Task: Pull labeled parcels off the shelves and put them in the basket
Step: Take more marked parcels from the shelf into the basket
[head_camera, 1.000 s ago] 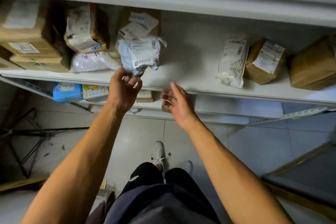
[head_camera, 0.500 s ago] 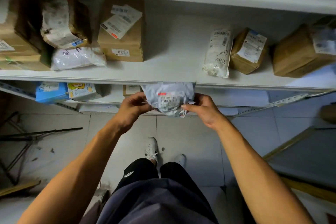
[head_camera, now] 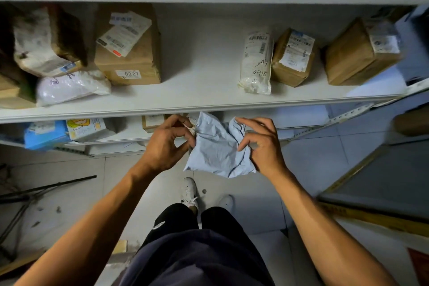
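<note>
Pinching the crumpled grey parcel (head_camera: 218,146) between them, left hand (head_camera: 166,144) and right hand (head_camera: 262,144) grip opposite edges; its label, facing up earlier, is now turned away

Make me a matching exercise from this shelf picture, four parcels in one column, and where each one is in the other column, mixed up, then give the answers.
Things:
1. crumpled pale blue plastic mailer bag
2. brown cardboard box marked 0227
3. tall clear plastic pouch with handwritten numbers
4. bright blue flat box

Places:
A. lower shelf, far left
B. upper shelf, leaning against a small brown box on its right
C. held off the shelves between left hand and right hand
D. upper shelf, left of the bare middle stretch

Pairs: 1-C, 2-D, 3-B, 4-A
</note>
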Motion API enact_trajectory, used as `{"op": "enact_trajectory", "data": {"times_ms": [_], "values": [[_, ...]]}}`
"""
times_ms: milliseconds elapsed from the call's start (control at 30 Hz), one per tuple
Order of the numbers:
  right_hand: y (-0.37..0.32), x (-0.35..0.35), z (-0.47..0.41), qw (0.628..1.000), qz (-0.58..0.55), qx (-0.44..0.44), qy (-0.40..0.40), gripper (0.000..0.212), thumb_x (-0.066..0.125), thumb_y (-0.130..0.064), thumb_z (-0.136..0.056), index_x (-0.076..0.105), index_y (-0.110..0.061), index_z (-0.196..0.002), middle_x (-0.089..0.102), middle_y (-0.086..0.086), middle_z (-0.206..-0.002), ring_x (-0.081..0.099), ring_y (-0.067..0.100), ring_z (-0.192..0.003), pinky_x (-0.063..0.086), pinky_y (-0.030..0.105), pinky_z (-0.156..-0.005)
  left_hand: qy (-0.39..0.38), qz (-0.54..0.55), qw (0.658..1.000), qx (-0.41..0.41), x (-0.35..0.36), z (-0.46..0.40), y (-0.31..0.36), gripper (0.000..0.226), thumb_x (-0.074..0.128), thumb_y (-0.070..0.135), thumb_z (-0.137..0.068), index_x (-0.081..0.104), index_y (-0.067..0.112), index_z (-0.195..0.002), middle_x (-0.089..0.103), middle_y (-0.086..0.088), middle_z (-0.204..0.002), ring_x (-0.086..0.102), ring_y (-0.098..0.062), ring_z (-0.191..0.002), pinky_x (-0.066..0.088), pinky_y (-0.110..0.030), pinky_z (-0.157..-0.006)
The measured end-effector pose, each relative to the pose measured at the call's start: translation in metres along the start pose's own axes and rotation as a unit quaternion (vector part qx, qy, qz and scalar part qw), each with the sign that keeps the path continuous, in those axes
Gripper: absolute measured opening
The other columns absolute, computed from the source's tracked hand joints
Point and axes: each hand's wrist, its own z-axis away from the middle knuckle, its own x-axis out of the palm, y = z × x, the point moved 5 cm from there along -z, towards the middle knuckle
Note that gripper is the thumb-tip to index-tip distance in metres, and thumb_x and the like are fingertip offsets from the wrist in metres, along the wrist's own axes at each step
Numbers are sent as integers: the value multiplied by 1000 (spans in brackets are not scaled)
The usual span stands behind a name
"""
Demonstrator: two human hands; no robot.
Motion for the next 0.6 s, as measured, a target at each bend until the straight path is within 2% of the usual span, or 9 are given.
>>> {"op": "enact_trajectory", "data": {"times_ms": [67,133,200,267,333,400,467,533,600], "values": [[3,6,-2,998,-43,22,-29,26,71,4,-71,71,-21,-66,64,-8,-131,53,25,-116,46,43,-97,-3,23,1000,-4,0,-1,1,16,76,11,-78,70,25,-73,51,-3,-135,48,-11,-132,42,-32,-107],[2,11,-8,987,-133,72,-62,9,74,-17,-78,73,-24,-84,65,-5,-128,54,20,-119,44,29,-100,10,98,993,-60,-2,-4,-5,7,74,12,-78,68,14,-76,48,2,-147,39,-13,-143,31,-31,-118],[-1,13,-20,953,-233,171,-87,11,75,-19,-86,71,-18,-96,71,-2,-113,63,7,-106,46,18,-90,49,235,952,-189,-3,-7,-16,4,66,6,-85,64,4,-83,66,2,-125,58,-12,-125,45,-37,-108],[-6,17,-35,916,-303,247,-96,5,70,-10,-93,68,-15,-92,72,-11,-86,65,-1,-80,47,15,-73,82,325,895,-295,-4,-14,-26,7,55,-4,-94,57,-8,-91,68,-12,-95,65,-25,-91,54,-48,-86],[-7,19,-55,910,-301,276,-69,11,68,-12,-96,66,-15,-85,71,-12,-75,64,1,-70,48,19,-67,97,337,873,-339,-8,-28,-30,10,47,-5,-98,54,-3,-90,64,-19,-87,61,-30,-81,53,-45,-75],[-4,22,-79,917,-271,291,-42,16,68,-20,-96,65,-20,-81,70,-12,-73,64,3,-69,51,24,-64,116,341,861,-361,-16,-47,-30,11,46,0,-100,55,5,-95,69,-15,-90,66,-30,-81,56,-39,-70],[2,26,-105,921,-231,314,-6,12,67,-27,-96,68,-21,-86,72,-8,-81,68,10,-74,58,35,-68,153,358,840,-378,-25,-68,-34,13,48,11,-103,55,5,-112,71,-10,-97,70,-27,-87,59,-36,-76],[10,27,-127,925,-162,343,23,22,64,-33,-98,70,-14,-109,75,2,-100,70,16,-88,59,32,-78,194,368,830,-372,-38,-87,-39,22,48,18,-105,49,7,-124,69,-12,-108,71,-26,-92,57,-37,-83],[17,29,-140,918,-111,378,40,43,62,-33,-100,56,-10,-135,67,10,-126,66,21,-108,50,23,-84,226,273,871,-341,-57,-98,-44,31,54,20,-102,49,7,-129,66,-11,-113,68,-20,-94,54,-35,-88]]}}
